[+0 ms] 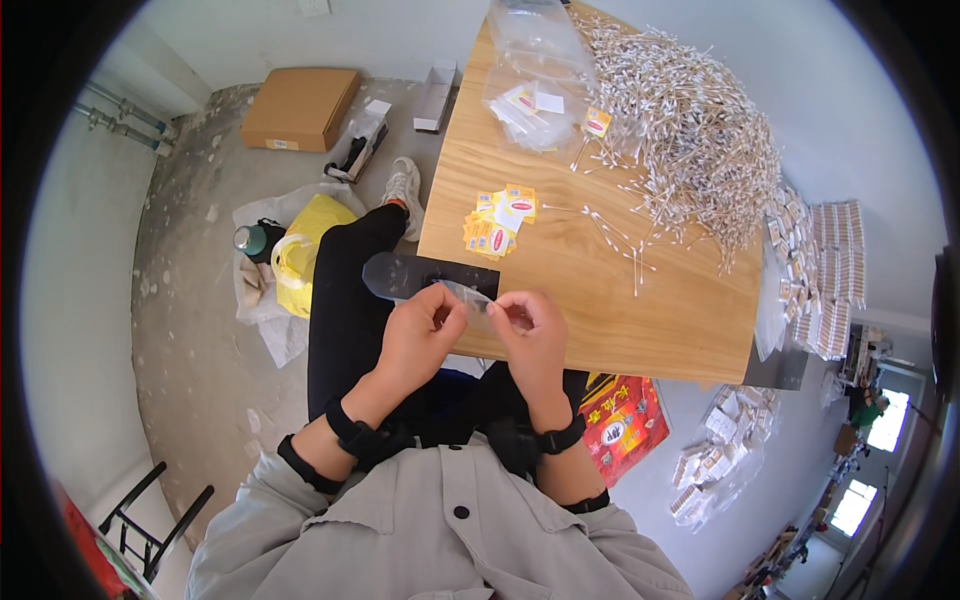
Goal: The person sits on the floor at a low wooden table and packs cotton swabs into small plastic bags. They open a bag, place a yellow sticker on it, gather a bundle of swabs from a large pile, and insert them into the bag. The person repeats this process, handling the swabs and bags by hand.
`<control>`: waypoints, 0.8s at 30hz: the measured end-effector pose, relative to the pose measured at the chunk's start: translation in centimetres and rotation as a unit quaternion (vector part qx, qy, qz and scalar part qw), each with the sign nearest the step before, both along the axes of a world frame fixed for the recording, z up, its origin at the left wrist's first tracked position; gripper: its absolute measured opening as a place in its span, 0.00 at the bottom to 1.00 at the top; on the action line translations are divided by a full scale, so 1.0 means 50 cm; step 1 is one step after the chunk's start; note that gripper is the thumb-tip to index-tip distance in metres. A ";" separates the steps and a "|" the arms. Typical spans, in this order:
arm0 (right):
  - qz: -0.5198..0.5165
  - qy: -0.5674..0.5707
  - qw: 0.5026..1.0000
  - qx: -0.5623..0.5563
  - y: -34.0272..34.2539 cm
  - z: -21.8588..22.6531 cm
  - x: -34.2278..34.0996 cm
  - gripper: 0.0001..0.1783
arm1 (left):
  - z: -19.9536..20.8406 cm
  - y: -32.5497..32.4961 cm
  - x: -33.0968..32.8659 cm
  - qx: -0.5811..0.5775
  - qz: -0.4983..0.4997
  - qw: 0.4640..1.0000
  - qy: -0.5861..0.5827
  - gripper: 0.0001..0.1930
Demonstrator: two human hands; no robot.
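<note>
Spanning the gap between both hands in the head view, a clear plastic bag was held near the edge of the table, pinched by the fingertips of the left hand and right hand. Thin film could be torn by uneven pulling, or dropped through a loosened pinch.

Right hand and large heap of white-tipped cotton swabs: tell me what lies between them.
Head view: bare light-brown wooden tabletop nearest the right hand, then a few loose cotton swabs before the heap.
</note>
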State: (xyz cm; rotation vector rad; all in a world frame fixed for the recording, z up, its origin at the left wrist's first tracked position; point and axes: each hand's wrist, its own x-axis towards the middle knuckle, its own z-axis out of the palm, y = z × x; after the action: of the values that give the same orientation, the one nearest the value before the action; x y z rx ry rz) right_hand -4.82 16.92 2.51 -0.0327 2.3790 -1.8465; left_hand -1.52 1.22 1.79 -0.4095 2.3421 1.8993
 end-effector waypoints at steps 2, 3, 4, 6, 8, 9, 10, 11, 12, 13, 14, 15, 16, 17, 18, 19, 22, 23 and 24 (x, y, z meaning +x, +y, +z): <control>0.039 0.116 0.989 0.078 -0.004 0.005 -0.001 0.06 | 0.010 0.002 -0.001 -0.034 -0.004 0.999 0.008 0.09; 0.058 0.174 0.976 0.116 -0.006 0.006 -0.002 0.07 | 0.015 0.004 -0.002 -0.051 -0.006 0.999 0.012 0.09; 0.069 0.199 0.967 0.143 -0.006 0.007 -0.002 0.08 | 0.019 0.004 -0.002 -0.070 -0.016 0.997 0.019 0.08; 0.091 0.248 0.945 0.195 -0.007 0.008 -0.004 0.09 | 0.024 0.005 -0.001 -0.109 -0.036 0.993 0.032 0.07; 0.117 0.217 0.943 0.224 -0.005 -0.012 -0.003 0.10 | 0.028 0.019 0.001 -0.144 -0.048 0.983 0.103 0.06; 0.129 0.201 0.941 0.238 -0.004 -0.023 -0.003 0.10 | 0.029 0.026 0.001 -0.161 -0.054 0.976 0.138 0.06; 0.125 0.153 0.961 0.195 -0.002 -0.026 -0.004 0.10 | 0.030 0.030 -0.002 -0.183 -0.073 0.963 0.184 0.06; 0.120 0.104 0.976 0.152 0.001 -0.029 -0.006 0.09 | 0.033 0.028 -0.004 -0.181 -0.075 0.960 0.200 0.06; 0.115 0.055 0.986 0.108 0.004 -0.031 -0.008 0.09 | 0.036 0.024 -0.006 -0.180 -0.077 0.957 0.216 0.06; 0.089 0.008 0.994 0.060 0.010 -0.035 -0.009 0.09 | 0.037 0.021 -0.009 -0.177 -0.079 0.953 0.234 0.06; 0.063 -0.040 0.997 0.012 0.015 -0.038 -0.009 0.10 | 0.033 0.013 -0.008 -0.180 -0.056 0.956 0.225 0.09; 0.037 -0.086 0.995 -0.037 0.020 -0.039 -0.011 0.10 | 0.037 0.004 -0.015 -0.173 -0.009 0.946 0.275 0.15; 0.030 -0.088 0.993 -0.075 0.024 -0.039 -0.012 0.10 | 0.030 -0.005 -0.017 -0.186 0.040 0.950 0.249 0.20; 0.024 -0.089 0.989 -0.114 0.028 -0.039 -0.015 0.10 | 0.020 -0.011 -0.019 -0.199 0.088 0.950 0.223 0.24; 0.017 -0.089 0.984 -0.152 0.031 -0.038 -0.017 0.11 | 0.006 -0.013 -0.022 -0.178 0.098 0.964 0.172 0.27; 0.020 -0.097 0.983 -0.152 0.034 -0.043 -0.018 0.11 | 0.002 -0.015 -0.026 -0.019 0.090 0.991 0.097 0.26; 0.028 -0.115 0.981 -0.151 0.034 -0.049 -0.018 0.12 | -0.007 -0.020 -0.033 0.316 0.061 0.941 -0.105 0.16; 0.030 -0.119 0.981 -0.150 0.028 -0.039 -0.016 0.12 | -0.020 -0.021 -0.030 0.317 0.039 0.943 -0.093 0.14; 0.031 -0.123 0.981 -0.149 0.023 -0.034 -0.015 0.12 | -0.038 -0.022 -0.027 0.317 0.018 0.945 -0.082 0.13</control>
State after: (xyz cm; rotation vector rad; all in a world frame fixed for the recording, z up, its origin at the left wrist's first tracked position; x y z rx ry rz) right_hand -5.55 18.05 0.82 0.0854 1.9043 -2.0281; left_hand -2.88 0.14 -0.10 -0.5073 1.5075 2.3755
